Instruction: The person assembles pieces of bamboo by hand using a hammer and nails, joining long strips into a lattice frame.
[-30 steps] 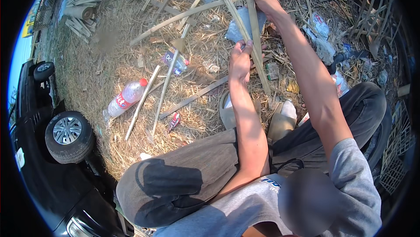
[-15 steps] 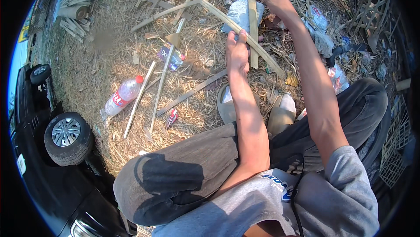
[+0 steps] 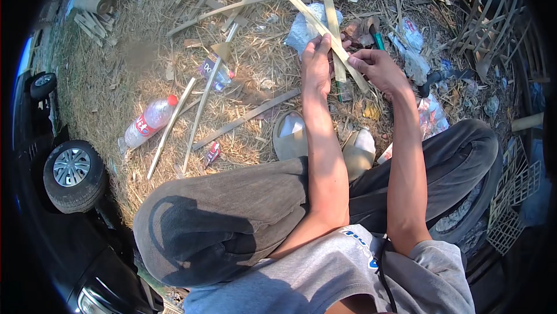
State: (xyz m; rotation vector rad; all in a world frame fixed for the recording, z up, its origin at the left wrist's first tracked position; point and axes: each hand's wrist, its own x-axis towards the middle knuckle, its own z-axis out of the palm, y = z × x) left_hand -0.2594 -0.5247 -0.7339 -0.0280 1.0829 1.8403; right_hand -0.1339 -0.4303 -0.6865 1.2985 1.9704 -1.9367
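A pale, flat bamboo strip (image 3: 301, 8) slants from the far side toward my feet. My left hand (image 3: 317, 64) is closed around its middle, thumb on top. Just to the right, my right hand (image 3: 380, 71) pinches the same strip nearer its lower end, thumb and fingertips on its edge. A second bamboo strip (image 3: 331, 9) crosses under it, its lower part passing between my hands. Part of my left fingers is hidden behind the strips. Beyond my right hand a green handle (image 3: 378, 40) shows among brown scraps.
Several bamboo strips lie crossed on the dry straw, one long strip (image 3: 249, 3) among them. A plastic bottle (image 3: 148, 122) with a red cap lies left. Plastic bags (image 3: 310, 23) and litter surround my shoes (image 3: 290, 140). A black vehicle's wheel (image 3: 74, 173) stands at far left.
My right hand has let go of the short pale strip at the far side and come back to pinch the slanting strip. My left hand keeps its hold.
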